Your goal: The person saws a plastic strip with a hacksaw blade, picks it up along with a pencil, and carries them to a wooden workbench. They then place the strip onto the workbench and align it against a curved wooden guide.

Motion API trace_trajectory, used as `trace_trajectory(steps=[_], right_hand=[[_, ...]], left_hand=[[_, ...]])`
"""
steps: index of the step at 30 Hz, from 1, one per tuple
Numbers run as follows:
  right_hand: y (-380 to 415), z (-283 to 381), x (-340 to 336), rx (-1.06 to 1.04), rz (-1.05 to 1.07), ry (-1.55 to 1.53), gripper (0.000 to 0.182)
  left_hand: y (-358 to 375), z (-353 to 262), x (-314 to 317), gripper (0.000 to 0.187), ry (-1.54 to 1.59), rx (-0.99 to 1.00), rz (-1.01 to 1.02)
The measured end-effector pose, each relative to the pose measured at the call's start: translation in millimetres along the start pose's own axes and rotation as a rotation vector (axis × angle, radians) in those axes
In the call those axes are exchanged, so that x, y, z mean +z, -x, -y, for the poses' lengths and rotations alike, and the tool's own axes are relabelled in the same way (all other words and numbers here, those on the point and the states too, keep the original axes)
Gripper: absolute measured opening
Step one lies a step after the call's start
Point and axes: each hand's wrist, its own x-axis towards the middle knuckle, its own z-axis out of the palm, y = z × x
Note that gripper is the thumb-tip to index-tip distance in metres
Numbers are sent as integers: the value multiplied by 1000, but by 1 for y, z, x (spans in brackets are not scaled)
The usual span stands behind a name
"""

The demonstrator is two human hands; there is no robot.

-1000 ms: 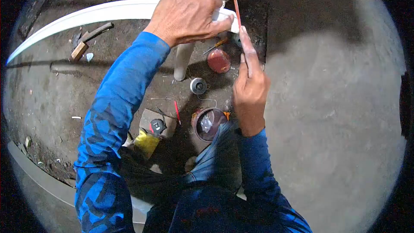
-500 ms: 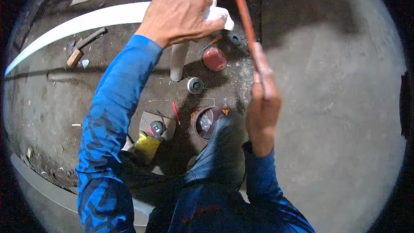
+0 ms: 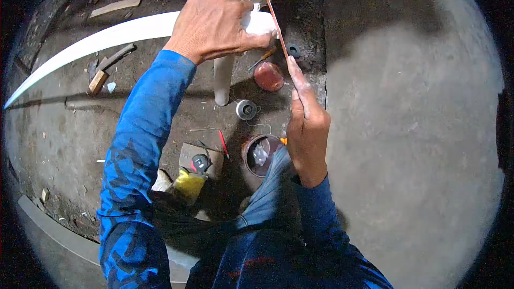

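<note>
My left hand (image 3: 211,29) is wrapped over a long, curved white piece (image 3: 107,35), which sweeps away to the left and tapers to a point. Its blunt white end (image 3: 259,23) sticks out past my fingers. Closed in my right hand (image 3: 309,134) is a thin reddish-brown flat tool (image 3: 275,17), seen nearly edge-on, with my index finger stretched along it. The tool slants up and left, right at the white piece's blunt end. Below my left hand stands a pale round post (image 3: 224,77), partly hidden by that hand.
On the dirt floor lie a reddish round lid (image 3: 269,76), a spool of line (image 3: 246,109), a red pen (image 3: 224,143) and a tape measure (image 3: 201,163). A round tub (image 3: 248,160) holds clear plastic. Wood offcuts (image 3: 98,82) lie left; a concrete slab (image 3: 412,144) spans the right.
My right hand has moved left, bringing the tool from beside the white piece to its blunt end. My left hand keeps its hold, and the view has shifted slightly.
</note>
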Motion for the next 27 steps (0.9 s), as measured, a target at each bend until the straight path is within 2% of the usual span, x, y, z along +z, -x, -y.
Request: trace_trajectory(steps=[3, 7, 9, 11, 13, 14, 18, 20, 21, 23, 25, 27], right_hand=[[-1, -7, 0, -81, -16, 50, 43], [0, 1, -5, -14, 3, 159, 48], [0, 2, -7, 122, 93, 109, 56], [-2, -5, -3, 81, 49, 63, 59], [-7, -6, -2, 89, 111, -23, 61], [-12, -8, 1, -1, 47, -76, 62], [-5, -3, -5, -32, 36, -124, 60], [3, -2, -10, 197, 183, 48, 59], [-1, -5, -6, 195, 192, 48, 59], [-13, -14, 4, 13, 31, 0, 58], [-21, -4, 2, 85, 79, 0, 55], [-21, -7, 3, -26, 58, 101, 43]], left_hand=[[-1, -1, -3, 71, 4, -15, 24], [-1, -2, -5, 68, 6, 7, 33], [-1, -3, -6, 64, 49, -21, 34], [-2, -3, -6, 62, 49, 2, 17], [-2, -6, -7, 61, 54, -14, 47], [-1, -7, -8, 60, 39, -22, 37], [-1, -3, -4, 59, 29, -17, 6], [0, -3, -3, 57, 47, 7, -38], [1, -2, -3, 57, 47, -2, -37], [-1, -2, -4, 57, 39, 12, -18], [0, -2, -2, 57, 42, 12, -32], [1, -3, -3, 57, 68, 13, -47]])
